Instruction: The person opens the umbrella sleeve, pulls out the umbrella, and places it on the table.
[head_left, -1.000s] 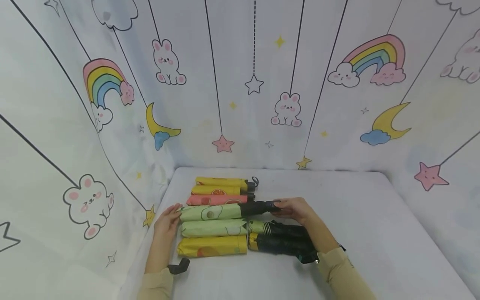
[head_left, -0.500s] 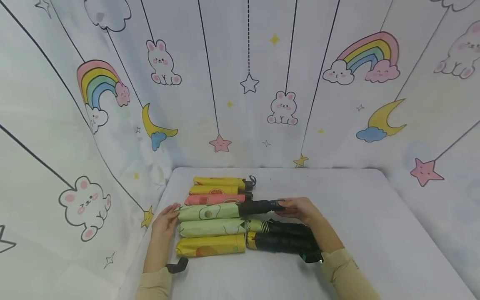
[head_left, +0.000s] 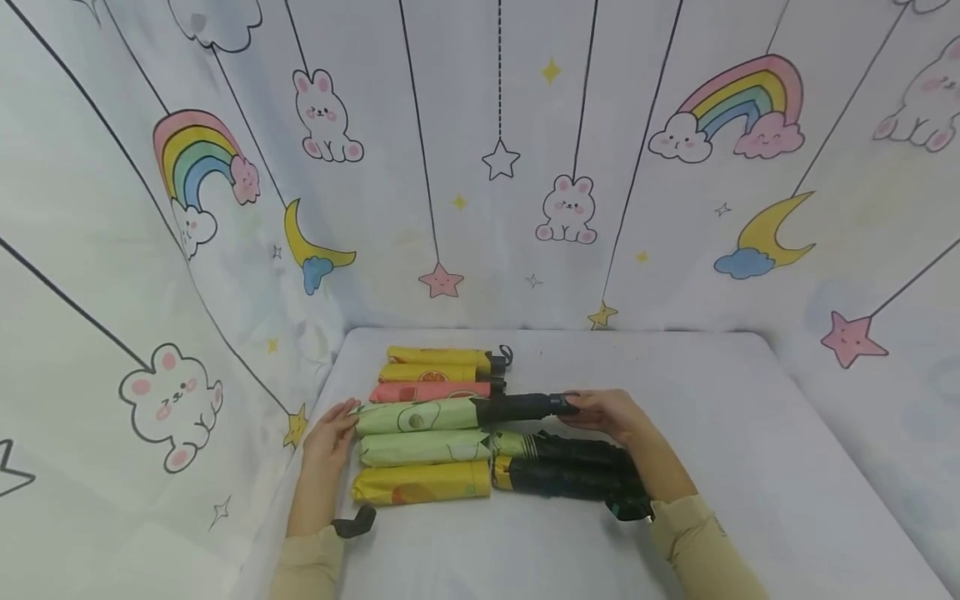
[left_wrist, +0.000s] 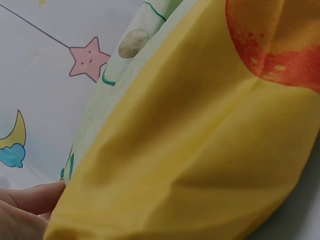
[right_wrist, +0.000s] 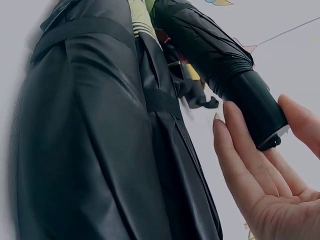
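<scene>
"Umbrella (head_left: 453,415), folded, green w/ avocado print: between the pink umbrella (head_left: 435,391) & the other green umbrella (head_left: 423,448), at the white table (head_left: 750,417). Can't tell if its full length touches down."

"Handling?"

"Prob. light; stiff along the shaft, soft & a bit slippery at the cloth; not v. fragile. Best hold: the black handle (right_wrist: 255,107), i.e. the firm end, w/ the cloth end steadied."

"And the fingers?"

"R hand (head_left: 611,414): thumb (right_wrist: 297,117) one side of the handle, fingers (right_wrist: 230,160) opposite, nearly straight, spread abt. the handle's width; a light pinch, from where I stand."

"L?"

"L hand (head_left: 330,433): fingertips at the cloth end. Pinch or mere touch, can't tell; yellow umbrella (left_wrist: 175,150) blocks the L wrist view."
</scene>
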